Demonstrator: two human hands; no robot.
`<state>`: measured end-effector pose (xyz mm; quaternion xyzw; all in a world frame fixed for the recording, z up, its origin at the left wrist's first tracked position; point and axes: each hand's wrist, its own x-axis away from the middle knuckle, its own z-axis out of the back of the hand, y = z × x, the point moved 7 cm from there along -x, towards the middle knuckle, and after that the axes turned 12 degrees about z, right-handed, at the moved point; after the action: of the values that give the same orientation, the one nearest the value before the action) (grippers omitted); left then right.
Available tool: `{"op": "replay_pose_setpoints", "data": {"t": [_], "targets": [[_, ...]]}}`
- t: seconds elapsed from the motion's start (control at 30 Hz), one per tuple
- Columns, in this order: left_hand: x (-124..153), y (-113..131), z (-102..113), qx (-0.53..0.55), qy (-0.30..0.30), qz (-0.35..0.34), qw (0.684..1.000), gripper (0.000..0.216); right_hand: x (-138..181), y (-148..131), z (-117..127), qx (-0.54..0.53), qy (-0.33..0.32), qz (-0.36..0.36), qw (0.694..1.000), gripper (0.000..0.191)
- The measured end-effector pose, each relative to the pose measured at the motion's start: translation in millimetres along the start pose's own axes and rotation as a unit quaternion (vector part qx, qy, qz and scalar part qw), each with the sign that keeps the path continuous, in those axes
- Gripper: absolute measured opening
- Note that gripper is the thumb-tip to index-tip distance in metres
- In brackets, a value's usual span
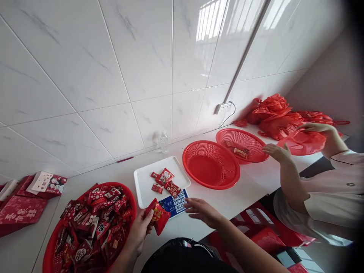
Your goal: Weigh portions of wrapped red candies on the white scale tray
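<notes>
So the red packet point(160, 219) is pinched between the left hand's point(139, 229) thumb and fingers, by the near edge of the white tray point(143, 174). Right hand point(206, 212) is loosely spread near the tray's near right corner, apart from the packet. Smaller packets point(167, 176) lie on the tray, full basket point(130, 194) left of it.

Left to right stand the filled basket point(51, 244), the tray point(145, 182) bearing packets point(166, 175), and two more baskets point(203, 168).
</notes>
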<state>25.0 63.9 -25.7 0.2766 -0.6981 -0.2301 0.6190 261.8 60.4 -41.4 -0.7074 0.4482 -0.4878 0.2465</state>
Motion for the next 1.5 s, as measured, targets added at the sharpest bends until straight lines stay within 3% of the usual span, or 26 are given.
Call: {"op": "replay_pose_setpoints", "data": {"t": [0.1,0.2,0.3,0.4,0.47,0.57,0.67,0.73,0.8,0.87,0.97,1.07,1.23,1.37,1.5], "targets": [[-2.4,3.9,-14.5,-0.027,-0.016,-0.046,0.998,0.037,6.3,9.8,-62.6,0.084,-0.156,0.013,0.984,0.044],[-2.6,6.5,-25.7,-0.019,-0.031,-0.070,0.997,0.033,-4.6,13.0,-88.5,0.162,-0.165,0.048,0.972,0.040],[-3.9,8.1,-24.0,0.033,-0.032,-0.053,0.998,0.035,-20.9,9.6,-96.1,0.206,-0.159,0.069,0.963,0.039],[-8.7,13.6,-6.2,0.104,0.002,-0.032,0.994,0.039,-37.5,-4.7,-93.2,0.262,-0.150,0.133,0.944,0.036],[-12.7,20.3,9.5,0.134,0.028,-0.034,0.990,0.036,-47.3,-18.8,-79.4,0.351,-0.085,0.196,0.912,0.032],[-18.7,26.3,26.5,0.117,0.025,-0.022,0.993,0.037,-53.3,-31.4,-60.0,0.494,-0.018,0.255,0.831,0.029],[-21.5,26.7,44.5,0.026,0.069,-0.033,0.997,0.046,-52.8,-29.1,-52.9,0.604,-0.027,0.271,0.749,0.031],[-22.2,31.3,53.6,-0.083,0.125,-0.084,0.985,0.044,-52.1,-23.2,-51.1,0.659,-0.034,0.259,0.705,0.033],[-24.2,40.9,52.0,-0.229,0.169,-0.161,0.945,0.039,-52.0,-17.1,-51.3,0.695,-0.040,0.241,0.676,0.036],[-30.5,50.9,40.0,-0.378,0.192,-0.227,0.877,0.040,-52.4,-12.8,-53.1,0.716,-0.048,0.231,0.657,0.039],[-50.1,60.5,19.2,-0.536,0.197,-0.250,0.782,0.052,-54.4,-11.1,-54.5,0.737,-0.056,0.224,0.635,0.040],[-65.8,70.3,7.1,-0.593,0.200,-0.241,0.742,0.055,-60.2,-12.4,-54.9,0.752,-0.065,0.223,0.617,0.038],[-51.6,79.0,10.2,-0.573,0.225,-0.261,0.744,0.054,-76.0,-13.5,-59.0,0.754,-0.081,0.227,0.612,0.037],[-12.0,74.4,55.4,-0.507,0.283,-0.265,0.770,0.046,-79.5,-13.5,-60.9,0.741,-0.075,0.241,0.622,0.038],[10.6,60.9,97.7,-0.567,0.251,-0.223,0.752,0.016,-71.5,-15.9,-61.6,0.721,-0.055,0.288,0.627,0.036]]}}
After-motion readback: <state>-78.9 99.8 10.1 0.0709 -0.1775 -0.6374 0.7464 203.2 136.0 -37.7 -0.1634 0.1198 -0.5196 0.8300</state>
